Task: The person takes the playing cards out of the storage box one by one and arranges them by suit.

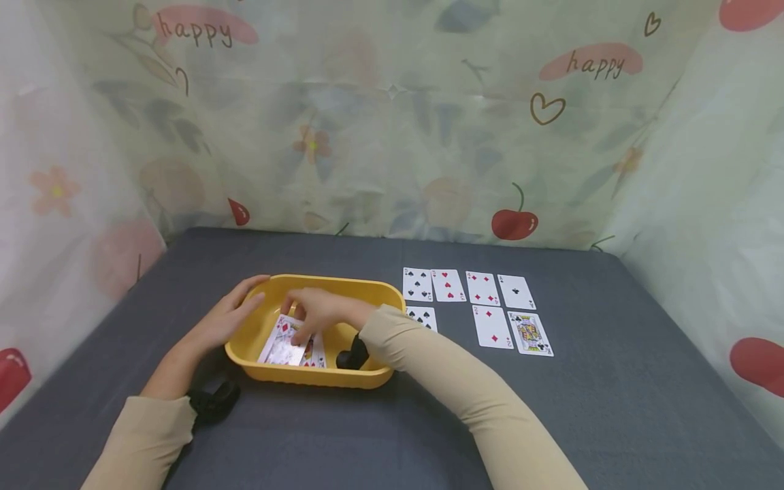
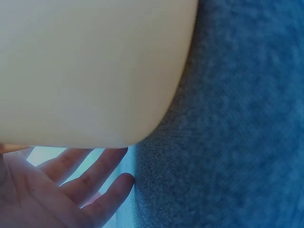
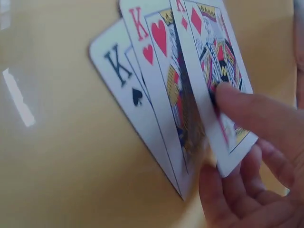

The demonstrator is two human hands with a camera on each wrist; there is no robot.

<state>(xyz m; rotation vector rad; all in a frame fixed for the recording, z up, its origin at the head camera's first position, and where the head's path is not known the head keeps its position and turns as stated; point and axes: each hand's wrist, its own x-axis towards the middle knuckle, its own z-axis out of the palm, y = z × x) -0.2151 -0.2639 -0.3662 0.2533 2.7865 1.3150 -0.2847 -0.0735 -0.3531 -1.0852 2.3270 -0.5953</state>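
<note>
A yellow plastic basin stands on the dark cloth. Inside it my right hand pinches the king of diamonds between thumb and fingers. The king of hearts and king of spades fan out beneath that card, partly covered by it. At the basin's left end is my left hand, thumb by the rim and fingers extended along the outside. In the left wrist view those fingers are spread and nearly straight beside the pale basin wall.
Right of the basin several face-up cards lie in two rows, among them the three of hearts, four of diamonds, ace of clubs, two of diamonds and king of clubs. My right sleeve crosses the basin's right rim.
</note>
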